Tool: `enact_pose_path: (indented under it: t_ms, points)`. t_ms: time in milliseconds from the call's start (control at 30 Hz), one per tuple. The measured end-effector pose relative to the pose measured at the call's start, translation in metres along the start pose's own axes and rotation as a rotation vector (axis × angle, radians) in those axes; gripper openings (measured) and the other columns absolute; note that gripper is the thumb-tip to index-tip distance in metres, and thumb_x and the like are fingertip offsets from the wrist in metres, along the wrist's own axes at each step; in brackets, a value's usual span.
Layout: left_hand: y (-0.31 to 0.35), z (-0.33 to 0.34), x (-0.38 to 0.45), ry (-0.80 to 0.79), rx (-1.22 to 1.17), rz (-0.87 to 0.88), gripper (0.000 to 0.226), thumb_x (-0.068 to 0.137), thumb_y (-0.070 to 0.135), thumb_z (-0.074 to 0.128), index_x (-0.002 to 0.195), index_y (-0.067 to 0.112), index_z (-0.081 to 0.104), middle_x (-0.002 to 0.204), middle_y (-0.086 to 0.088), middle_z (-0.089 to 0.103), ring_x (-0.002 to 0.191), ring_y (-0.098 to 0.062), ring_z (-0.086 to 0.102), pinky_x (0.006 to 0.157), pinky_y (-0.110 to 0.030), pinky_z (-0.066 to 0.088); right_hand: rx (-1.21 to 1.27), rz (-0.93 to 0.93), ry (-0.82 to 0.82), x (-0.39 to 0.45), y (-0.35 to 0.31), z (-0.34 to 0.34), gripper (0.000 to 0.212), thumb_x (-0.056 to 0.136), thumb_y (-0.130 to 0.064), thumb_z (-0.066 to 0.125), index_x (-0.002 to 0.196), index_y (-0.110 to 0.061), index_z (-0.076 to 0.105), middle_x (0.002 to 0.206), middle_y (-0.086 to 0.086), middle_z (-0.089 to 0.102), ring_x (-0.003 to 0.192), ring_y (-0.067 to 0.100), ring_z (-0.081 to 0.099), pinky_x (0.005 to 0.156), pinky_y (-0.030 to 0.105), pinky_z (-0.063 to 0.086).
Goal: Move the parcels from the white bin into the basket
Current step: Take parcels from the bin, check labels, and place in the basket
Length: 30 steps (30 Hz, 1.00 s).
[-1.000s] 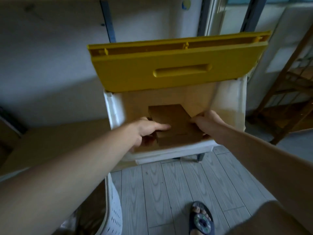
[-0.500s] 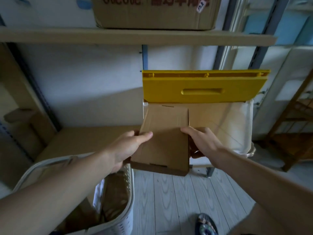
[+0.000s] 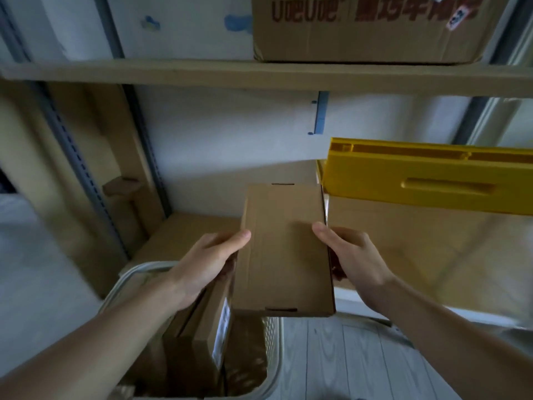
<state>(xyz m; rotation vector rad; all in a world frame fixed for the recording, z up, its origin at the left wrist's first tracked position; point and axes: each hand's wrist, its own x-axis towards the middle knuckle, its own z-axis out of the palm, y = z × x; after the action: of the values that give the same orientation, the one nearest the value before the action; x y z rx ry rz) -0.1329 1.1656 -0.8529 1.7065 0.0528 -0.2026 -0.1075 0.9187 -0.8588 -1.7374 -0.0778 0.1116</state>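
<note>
A flat brown cardboard parcel [image 3: 284, 249] hangs in mid-air at the centre of the head view, held by both sides. My left hand [image 3: 206, 262] grips its left edge with the thumb on top. My right hand [image 3: 350, 255] grips its right edge the same way. The parcel's near end is above the right rim of the white basket [image 3: 272, 356], which stands on the floor at lower left and holds other cardboard parcels [image 3: 207, 321]. The white bin [image 3: 357, 301] with its raised yellow lid [image 3: 427, 180] stands to the right, with brown cardboard inside.
A shelf board [image 3: 259, 72] runs across above, carrying a large printed carton [image 3: 366, 27]. A low cardboard-covered shelf [image 3: 187, 235] lies behind the basket, with metal rack uprights [image 3: 75, 163] to the left. Grey plank floor [image 3: 346, 362] shows between basket and bin.
Both hands have lifted the parcel out of the white bin and carried it left, to above the basket's rim. The view has swung left and up.
</note>
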Motion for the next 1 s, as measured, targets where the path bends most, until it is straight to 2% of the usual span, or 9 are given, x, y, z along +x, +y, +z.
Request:
enact_pose_path:
  t_ms: [133,233,367,467,533,633,733,867,1000]
  points:
    - [-0.005,-0.019,0.003,0.039,-0.066,-0.037,0.055,0.083,0.051,0.068,0.099,-0.002,0.067,0.068,-0.006,0.049,0.059,-0.017,0.047,0.06,-0.028,0.034,0.005,-0.09,0.009,0.023,0.002,0.021,0.06,0.098,-0.048,0.06,0.056,-0.005,0.049,0.049,-0.002,0.038,0.047,0.014,0.035,0.047,0.02,0.032]
    - [-0.014,-0.028,0.005,0.086,-0.112,-0.04,0.041,0.1,0.032,0.057,0.12,-0.004,0.063,0.057,0.002,0.039,0.05,-0.012,0.039,0.051,-0.024,0.034,0.012,-0.146,-0.022,0.036,0.005,0.038,0.049,0.1,-0.036,0.06,0.062,-0.006,0.056,0.044,-0.01,0.038,0.042,0.005,0.036,0.045,0.013,0.032]
    - [-0.019,-0.044,0.008,0.212,-0.196,-0.045,0.039,0.106,0.031,0.047,0.135,0.005,0.053,0.08,-0.016,0.073,0.075,-0.033,0.073,0.068,-0.038,0.053,0.088,-0.143,-0.078,0.053,0.007,0.048,0.037,0.104,-0.037,0.05,0.078,-0.015,0.067,0.051,-0.008,0.056,0.052,0.007,0.052,0.048,0.016,0.039]
    - [-0.019,-0.051,0.007,0.228,-0.327,-0.042,0.041,0.11,0.032,0.028,0.137,0.015,0.053,0.11,-0.02,0.076,0.097,-0.032,0.075,0.079,-0.041,0.057,0.118,-0.157,-0.159,0.062,0.012,0.051,0.042,0.104,-0.048,0.04,0.11,-0.024,0.075,0.083,0.006,0.076,0.076,0.02,0.072,0.06,0.028,0.051]
    - [-0.018,-0.051,0.006,0.25,-0.421,0.029,0.038,0.107,0.034,0.036,0.128,0.014,0.06,0.114,-0.017,0.075,0.099,-0.028,0.074,0.076,-0.039,0.061,0.171,-0.15,-0.222,0.063,0.014,0.056,0.039,0.106,-0.045,0.039,0.121,-0.031,0.072,0.102,0.002,0.079,0.092,0.017,0.076,0.069,0.028,0.059]
    - [-0.021,-0.051,0.007,0.314,-0.267,0.125,0.025,0.092,0.021,0.059,0.116,0.014,0.06,0.113,-0.016,0.074,0.107,-0.031,0.071,0.087,-0.045,0.058,0.16,-0.171,-0.183,0.06,0.012,0.067,0.022,0.105,-0.025,0.054,0.118,-0.032,0.072,0.107,-0.012,0.077,0.099,0.007,0.073,0.072,0.017,0.058]
    - [-0.022,-0.047,0.008,0.309,-0.107,0.218,0.024,0.098,0.0,0.056,0.119,0.011,0.054,0.113,-0.008,0.076,0.107,-0.023,0.073,0.081,-0.033,0.062,0.081,-0.241,-0.106,0.063,0.012,0.068,0.031,0.098,0.0,0.063,0.11,-0.027,0.07,0.108,-0.012,0.076,0.102,0.003,0.071,0.074,0.016,0.056]
    - [-0.02,-0.043,0.005,0.309,-0.04,0.283,0.023,0.099,-0.002,0.054,0.116,0.012,0.047,0.11,0.0,0.078,0.106,-0.016,0.073,0.08,-0.024,0.06,0.105,-0.257,-0.084,0.063,0.01,0.063,0.028,0.098,0.003,0.061,0.101,-0.024,0.068,0.106,-0.007,0.076,0.101,0.007,0.071,0.08,0.025,0.057]
    - [-0.019,-0.044,0.004,0.324,-0.03,0.249,0.038,0.1,0.001,0.055,0.126,0.025,0.041,0.109,0.007,0.078,0.107,-0.014,0.072,0.081,-0.024,0.06,0.047,-0.29,-0.084,0.057,0.012,0.062,0.024,0.098,0.002,0.062,0.096,-0.022,0.065,0.097,-0.009,0.073,0.089,0.0,0.069,0.07,0.018,0.054]
